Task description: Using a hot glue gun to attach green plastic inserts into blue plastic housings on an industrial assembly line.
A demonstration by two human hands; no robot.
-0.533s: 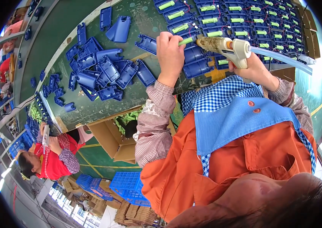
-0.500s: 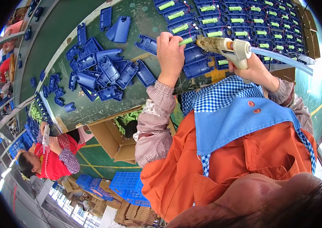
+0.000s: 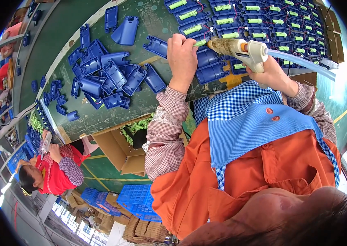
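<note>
In right hand | glue gun | cream-coloured (blotched brown up front)

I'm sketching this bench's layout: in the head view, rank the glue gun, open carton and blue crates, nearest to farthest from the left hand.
1. Glue gun: just right of the left hand, in the right hand.
2. Open carton: lower left.
3. Blue crates: below the carton.

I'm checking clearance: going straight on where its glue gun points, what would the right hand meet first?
Probably the green cylinder at the left hand, just ahead of the glue gun; depth is hard to judge.
</note>
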